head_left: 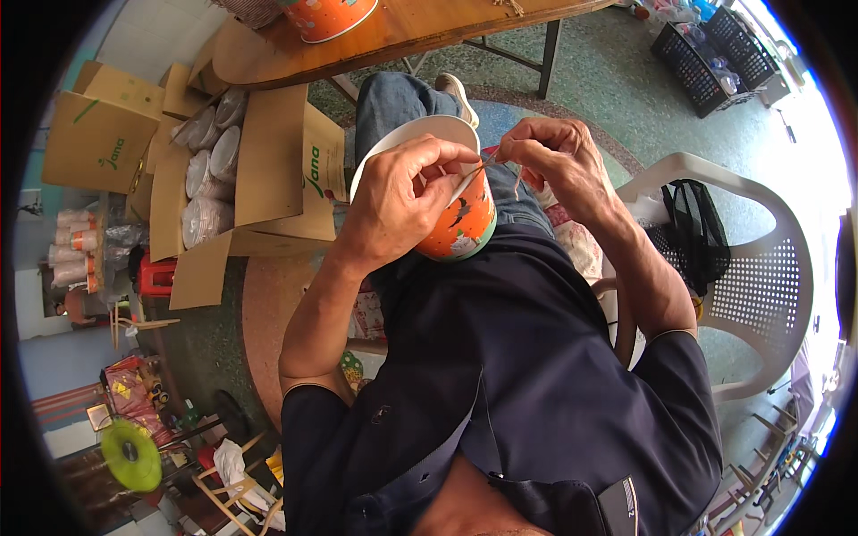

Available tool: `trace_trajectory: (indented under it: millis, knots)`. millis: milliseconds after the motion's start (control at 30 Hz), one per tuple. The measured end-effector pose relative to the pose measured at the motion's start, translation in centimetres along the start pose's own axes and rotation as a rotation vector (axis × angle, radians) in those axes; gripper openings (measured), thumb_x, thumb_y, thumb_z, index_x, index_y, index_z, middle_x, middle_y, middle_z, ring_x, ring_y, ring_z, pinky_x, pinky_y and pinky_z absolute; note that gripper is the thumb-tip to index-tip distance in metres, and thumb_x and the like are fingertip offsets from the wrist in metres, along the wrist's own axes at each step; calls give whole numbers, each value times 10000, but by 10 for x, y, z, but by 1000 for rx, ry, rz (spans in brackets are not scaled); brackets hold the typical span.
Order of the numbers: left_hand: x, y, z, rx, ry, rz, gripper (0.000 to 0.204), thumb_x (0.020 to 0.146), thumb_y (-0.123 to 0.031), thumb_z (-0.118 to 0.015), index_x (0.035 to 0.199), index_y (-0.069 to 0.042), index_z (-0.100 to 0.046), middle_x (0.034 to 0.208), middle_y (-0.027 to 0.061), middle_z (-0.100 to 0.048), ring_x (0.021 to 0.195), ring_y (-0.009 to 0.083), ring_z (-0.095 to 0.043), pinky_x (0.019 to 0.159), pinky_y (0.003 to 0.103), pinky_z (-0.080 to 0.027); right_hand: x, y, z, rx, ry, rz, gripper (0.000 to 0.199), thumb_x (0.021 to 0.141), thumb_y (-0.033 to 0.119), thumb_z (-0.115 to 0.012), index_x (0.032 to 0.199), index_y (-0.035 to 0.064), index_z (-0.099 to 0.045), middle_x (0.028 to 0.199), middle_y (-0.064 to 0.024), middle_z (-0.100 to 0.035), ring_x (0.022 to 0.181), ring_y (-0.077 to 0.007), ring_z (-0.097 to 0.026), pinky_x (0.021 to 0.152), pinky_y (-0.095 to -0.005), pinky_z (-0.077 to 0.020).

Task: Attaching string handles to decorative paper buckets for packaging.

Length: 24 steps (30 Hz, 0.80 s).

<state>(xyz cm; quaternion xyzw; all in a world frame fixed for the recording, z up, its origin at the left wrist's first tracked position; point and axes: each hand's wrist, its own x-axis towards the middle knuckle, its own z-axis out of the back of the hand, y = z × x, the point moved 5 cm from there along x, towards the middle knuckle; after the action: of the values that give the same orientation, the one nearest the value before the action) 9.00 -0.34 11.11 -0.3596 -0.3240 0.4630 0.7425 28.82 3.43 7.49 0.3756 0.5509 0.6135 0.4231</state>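
An orange paper bucket [465,230] with printed figures and a white inside rests tilted on my lap, against my thighs. At its rim my left hand [393,204] is closed, thumb outside and fingers over the edge. A thin brown cord [490,162] runs from the rim beside those fingertips across to my right hand [565,165]. Thumb and fingers of the right hand pinch the cord, and a loose end hangs below them. Whether the left fingertips also grip the cord is hard to make out.
A wooden table [420,40] stands ahead, bearing another orange bucket [329,18]. On the left is an open cardboard box [273,152] of wrapped white stacks. A white plastic chair [760,259] with a black mesh bag [693,232] is at right. Black crates [715,62] stand farther off.
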Motion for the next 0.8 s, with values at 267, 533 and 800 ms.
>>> trace_trajectory:
  millis: [267,533,800]
  knots:
    - [0,-14,-3,162,-84,-151,146,904,-68,-810,1029,5,-792,860,88,-764,781,134,-723,712,291,-558,-7,11,-6,-96,19,79,207,927,197,-684,864,14,-757,722,5,-655,627,-40,-524,569,-246,-409]
    - [-7,-24,5,287,-144,-220,75,858,-26,-812,922,-18,-772,858,100,-718,755,197,-709,677,330,-552,-18,23,-12,-237,175,156,208,984,188,-730,1001,-16,-770,780,-53,-717,714,-85,-607,650,-301,-496]
    - [-17,-32,-7,170,-52,-419,59,870,-27,-768,917,-26,-733,870,87,-738,821,273,-731,737,366,-578,-24,25,-2,231,371,80,278,1008,259,-724,897,6,-749,706,-2,-623,599,-62,-519,541,-244,-364]
